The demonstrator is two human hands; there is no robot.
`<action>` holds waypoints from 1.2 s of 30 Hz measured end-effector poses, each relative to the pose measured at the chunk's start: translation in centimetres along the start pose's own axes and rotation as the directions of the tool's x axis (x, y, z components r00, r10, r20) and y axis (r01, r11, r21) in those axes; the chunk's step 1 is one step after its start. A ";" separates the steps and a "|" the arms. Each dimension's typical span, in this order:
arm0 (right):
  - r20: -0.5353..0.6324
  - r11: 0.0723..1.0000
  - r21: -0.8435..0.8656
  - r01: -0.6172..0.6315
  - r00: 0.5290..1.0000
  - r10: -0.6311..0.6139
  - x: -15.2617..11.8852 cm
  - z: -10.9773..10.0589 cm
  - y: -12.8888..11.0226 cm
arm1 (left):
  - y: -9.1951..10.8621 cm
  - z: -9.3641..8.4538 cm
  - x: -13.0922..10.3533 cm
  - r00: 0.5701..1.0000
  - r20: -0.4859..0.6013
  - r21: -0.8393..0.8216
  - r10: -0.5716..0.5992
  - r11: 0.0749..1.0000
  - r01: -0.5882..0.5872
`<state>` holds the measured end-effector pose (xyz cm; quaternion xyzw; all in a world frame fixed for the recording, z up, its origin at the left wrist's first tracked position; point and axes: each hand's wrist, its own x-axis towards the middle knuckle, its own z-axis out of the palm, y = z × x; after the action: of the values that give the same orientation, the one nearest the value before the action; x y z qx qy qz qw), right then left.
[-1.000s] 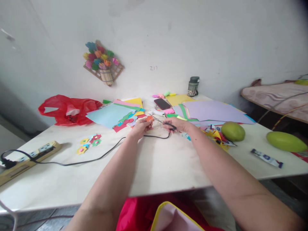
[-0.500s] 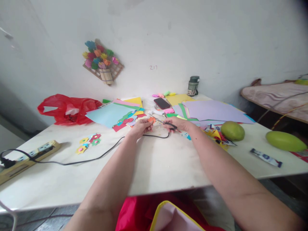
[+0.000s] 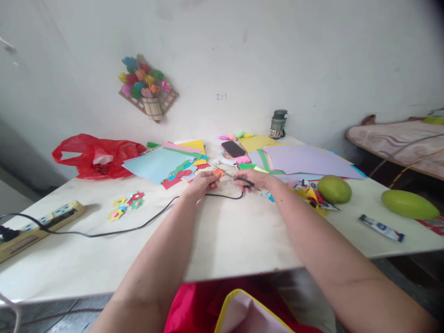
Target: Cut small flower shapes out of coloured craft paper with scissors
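Between the fingertips of my left hand point(image 3: 206, 183) is a small piece of orange paper point(image 3: 218, 172). My right hand point(image 3: 250, 178) is closed around the dark handles of a pair of scissors point(image 3: 245, 181). The blades point left and lie at the orange paper; whether they are spread is too small to tell. Just beyond my hands lie a white glue gun point(image 3: 225, 162) and a pink lump point(image 3: 243, 159). Cut paper scraps point(image 3: 185, 175) in several colours lie to the left of my fingers. Further left are several paper flowers point(image 3: 130, 204).
A black cord point(image 3: 138, 228) runs from the power strip point(image 3: 41, 226) toward my hands. Coloured sheets point(image 3: 156, 164), a red bag point(image 3: 100, 159), a phone point(image 3: 233, 149) and a flask point(image 3: 278, 124) stand further back. Two green fruits point(image 3: 334, 189) and a tube point(image 3: 381, 227) lie right.
My hands stay in nearly the same place, with the orange paper and scissors still held. The view has shifted very slightly.
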<state>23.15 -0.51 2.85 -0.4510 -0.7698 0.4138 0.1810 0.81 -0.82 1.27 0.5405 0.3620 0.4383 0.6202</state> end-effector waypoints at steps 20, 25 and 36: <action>-0.022 0.998 0.062 -0.030 0.999 0.031 -0.3 0.4 -1.1 | 0.2 0.2 -0.2 1.000 -0.027 0.030 -0.008 1.000 0.009; -0.033 0.993 0.105 -0.051 0.998 0.055 -0.3 0.6 -1.3 | 0.2 0.2 -0.1 0.999 -0.029 0.027 -0.015 1.000 0.016; -0.051 0.990 0.131 -0.060 0.996 0.068 -0.8 0.8 -2.6 | 0.1 0.1 -0.1 1.000 -0.024 0.015 -0.008 1.000 0.008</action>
<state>21.65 -2.26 4.51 -0.4742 -0.7212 0.4557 0.2178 0.83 -0.90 1.38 0.5384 0.3750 0.4396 0.6134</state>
